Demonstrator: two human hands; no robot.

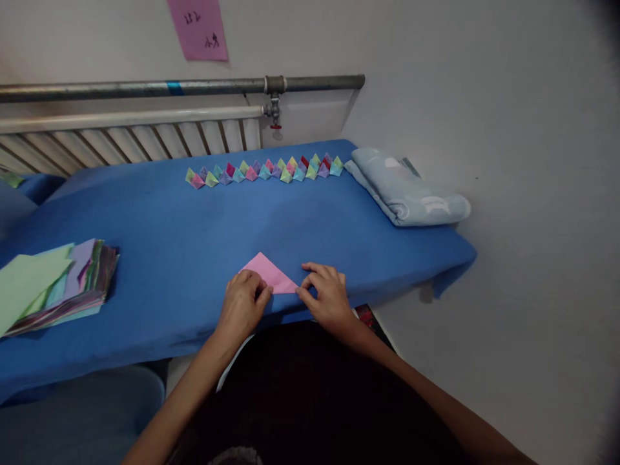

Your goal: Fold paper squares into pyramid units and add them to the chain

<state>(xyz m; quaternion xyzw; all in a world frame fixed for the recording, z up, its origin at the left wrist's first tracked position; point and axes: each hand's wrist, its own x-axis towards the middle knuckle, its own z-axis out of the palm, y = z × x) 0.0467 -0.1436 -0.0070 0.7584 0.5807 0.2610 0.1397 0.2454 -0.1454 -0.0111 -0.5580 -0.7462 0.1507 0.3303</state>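
A pink sheet of origami paper (271, 272), folded into a triangle, lies on the blue cloth close to the table's front edge, its peak pointing away from me. My left hand (246, 302) covers the triangle's left part, with fingers curled and thumb pressed near the bottom fold. At the right corner, my right hand (325, 292) pinches the paper between thumb and a finger. The left corner is hidden under my left hand.
Small folded paper pieces (264, 170) in many colours stand in rows at the back. A stack of coloured paper (72, 284) lies left. To the right rests a folded light-blue blanket (411, 187) by the wall. Behind the table are a radiator (140, 139) and a pipe (208, 87).
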